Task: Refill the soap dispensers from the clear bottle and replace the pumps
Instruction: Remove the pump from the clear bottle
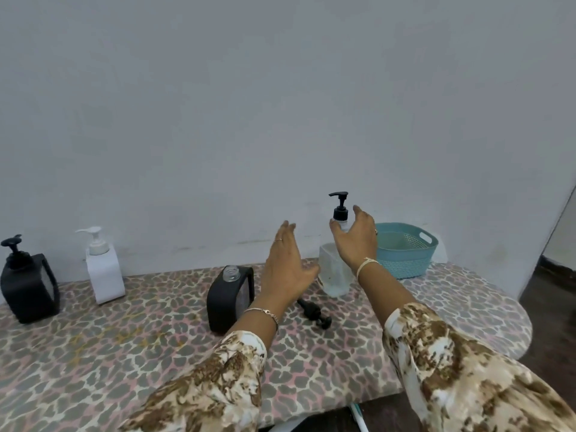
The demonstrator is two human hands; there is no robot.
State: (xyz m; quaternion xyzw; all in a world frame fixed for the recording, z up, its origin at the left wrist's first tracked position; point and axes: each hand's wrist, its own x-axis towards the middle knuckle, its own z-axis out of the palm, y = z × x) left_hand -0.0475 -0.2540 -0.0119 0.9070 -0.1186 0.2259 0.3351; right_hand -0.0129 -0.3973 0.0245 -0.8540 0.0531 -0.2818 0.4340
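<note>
A clear bottle (333,272) with a black pump stands near the back of the table. My right hand (357,236) hovers spread over its shoulder, thumb and fingers on either side of the pump neck, not visibly gripping. My left hand (288,266) is held flat and open just left of the bottle. A black dispenser (226,299) with its mouth uncovered stands to the left of that hand. Its black pump (314,313) lies on the cloth beside it. Further left stand a white dispenser (104,269) and another black dispenser (28,285), both with pumps on.
A leopard-print cloth (124,347) covers the table, whose right end is rounded. A teal basket (405,251) sits at the back right, right behind the bottle. A pale wall runs along the back. Dark floor shows at the right.
</note>
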